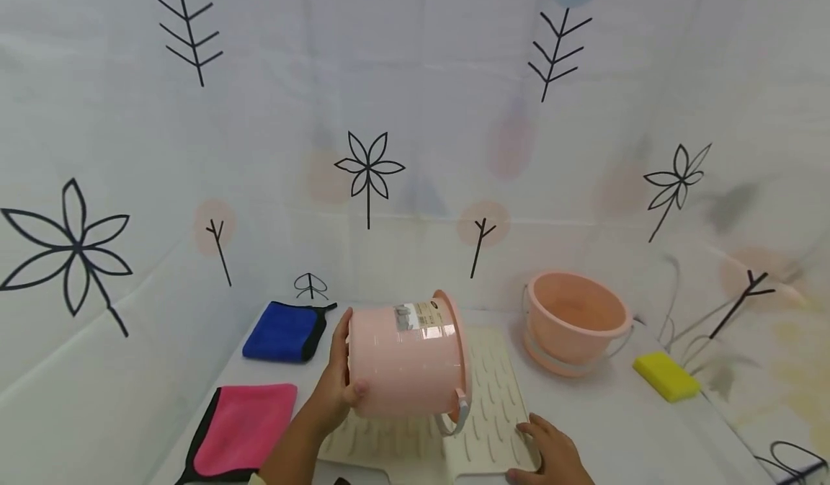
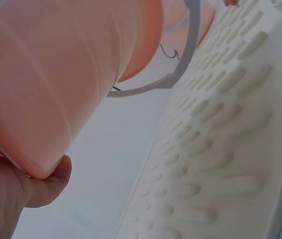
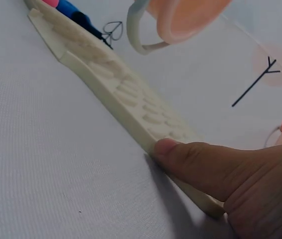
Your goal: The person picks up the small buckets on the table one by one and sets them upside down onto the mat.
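One pink bucket (image 1: 402, 370), lying sideways in mid-air above the cream mat (image 1: 493, 391): I am gripping its base end, left hand (image 1: 338, 383) curled round it. Right hand (image 1: 550, 449): pinching the mat's near right corner. Best practice, I judge: steadying the mat, minding the grey handle (image 1: 463, 413). Second bucket (image 1: 577, 312): standing far right.

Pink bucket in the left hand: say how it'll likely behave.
The pink bucket is probably light, as the left hand alone holds it sideways. Its shine suggests it may be slippery. Its dangling handle will likely swing.
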The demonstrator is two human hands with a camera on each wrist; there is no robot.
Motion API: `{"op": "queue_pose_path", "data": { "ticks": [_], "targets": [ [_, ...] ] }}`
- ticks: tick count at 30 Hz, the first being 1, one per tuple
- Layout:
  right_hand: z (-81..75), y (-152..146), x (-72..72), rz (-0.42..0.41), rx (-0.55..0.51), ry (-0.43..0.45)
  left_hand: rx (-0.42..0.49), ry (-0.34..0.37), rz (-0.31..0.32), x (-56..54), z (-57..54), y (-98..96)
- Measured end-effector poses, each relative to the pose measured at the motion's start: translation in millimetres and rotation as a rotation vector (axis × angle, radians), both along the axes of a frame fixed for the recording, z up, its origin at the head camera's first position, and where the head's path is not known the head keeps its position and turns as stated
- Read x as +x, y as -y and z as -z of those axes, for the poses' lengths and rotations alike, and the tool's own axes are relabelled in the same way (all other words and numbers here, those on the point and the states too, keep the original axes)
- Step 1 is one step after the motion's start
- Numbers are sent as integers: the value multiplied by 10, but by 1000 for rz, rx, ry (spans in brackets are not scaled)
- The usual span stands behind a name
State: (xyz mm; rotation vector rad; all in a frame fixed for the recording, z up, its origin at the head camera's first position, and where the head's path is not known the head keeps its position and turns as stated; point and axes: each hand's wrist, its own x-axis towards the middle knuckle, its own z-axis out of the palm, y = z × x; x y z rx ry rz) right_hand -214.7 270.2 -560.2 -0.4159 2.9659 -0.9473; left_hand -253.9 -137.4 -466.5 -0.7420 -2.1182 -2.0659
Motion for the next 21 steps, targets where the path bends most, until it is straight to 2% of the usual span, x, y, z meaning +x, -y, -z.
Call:
{"op": "queue_pose_path", "data": {
  "ticks": [5,11,16,21],
  "targets": [
    [4,-27,-46,6,-33,102,3,-11,-48,11,-64,122],
    [-43,34,-27,97,-5,190,61,-2,-65,53,-133,281],
    [-45,58,-31,113,-10,197,89,-23,-77,78,-221,422],
    [-10,61,-3,133,-59,157,118,-12,-106,121,-299,564]
  ]
}}
